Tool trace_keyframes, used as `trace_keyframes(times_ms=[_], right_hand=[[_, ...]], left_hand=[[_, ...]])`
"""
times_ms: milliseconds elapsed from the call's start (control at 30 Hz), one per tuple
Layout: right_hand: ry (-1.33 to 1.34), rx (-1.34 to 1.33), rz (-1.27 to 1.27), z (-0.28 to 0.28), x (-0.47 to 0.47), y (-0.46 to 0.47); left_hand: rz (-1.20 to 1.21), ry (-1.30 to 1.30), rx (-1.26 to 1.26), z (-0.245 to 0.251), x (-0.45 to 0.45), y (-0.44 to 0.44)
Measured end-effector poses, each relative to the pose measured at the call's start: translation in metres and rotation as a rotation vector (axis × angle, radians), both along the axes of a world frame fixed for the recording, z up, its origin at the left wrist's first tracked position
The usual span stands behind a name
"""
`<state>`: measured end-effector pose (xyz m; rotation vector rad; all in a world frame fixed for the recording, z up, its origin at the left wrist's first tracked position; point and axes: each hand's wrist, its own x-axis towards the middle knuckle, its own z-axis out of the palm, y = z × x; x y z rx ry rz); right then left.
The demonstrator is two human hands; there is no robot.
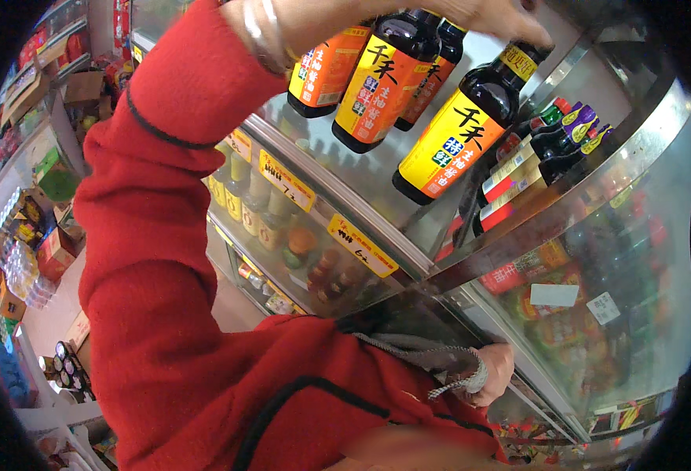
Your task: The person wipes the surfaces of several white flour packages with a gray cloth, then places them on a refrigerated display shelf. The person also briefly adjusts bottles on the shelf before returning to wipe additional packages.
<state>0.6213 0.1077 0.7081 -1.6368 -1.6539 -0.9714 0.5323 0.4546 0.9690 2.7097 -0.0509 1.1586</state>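
Note:
My left hand (507, 20), in a red sleeve with bangles at the wrist, reaches across the top of the view, partly cut off by the edge. Its fingers are on the cap of a dark soy sauce bottle (451, 141) with a yellow and orange label. Similar soy sauce bottles (375, 88) stand beside it on the glass shelf (334, 168). Lower right, my right hand (495, 371) is closed around a grey cloth (422, 350) with a braided cord, close to the red coat. Its fingertips are partly hidden.
Yellow price tags (363, 245) line the metal shelf edge. Bottles with purple necks (572, 132) stand to the right, by a curved metal frame (581, 203). More bottles (251, 215) show on a lower shelf. Cartons (57, 253) and shrink-wrapped packs (24, 274) are at far left.

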Motion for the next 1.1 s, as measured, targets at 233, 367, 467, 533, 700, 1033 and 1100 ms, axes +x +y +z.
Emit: trace_keyframes(times_ms=[233,367,467,533,700,1033,1100], right_hand=[[-0.034,-0.048,-0.066,-0.004,0.004,-0.005],[0.047,-0.013,-0.080,-0.008,-0.003,-0.004],[0.100,0.049,-0.113,-0.011,-0.007,0.000],[0.081,0.039,-0.084,-0.009,-0.007,0.002],[-0.025,0.000,-0.030,-0.001,-0.002,0.000],[0.005,-0.013,0.007,-0.001,-0.003,0.000],[-0.001,-0.025,-0.003,0.002,-0.003,0.000]], left_hand=[[-0.109,-0.042,0.158,-0.011,0.047,-0.004],[-0.128,-0.011,0.107,-0.007,0.058,0.000],[-0.076,0.005,0.135,-0.006,0.056,-0.004],[-0.093,0.028,0.137,-0.004,0.051,-0.005],[-0.164,0.099,0.102,-0.001,0.034,-0.012],[-0.216,0.196,-0.060,-0.004,0.024,-0.018],[-0.220,0.201,-0.042,-0.004,0.027,-0.019]])
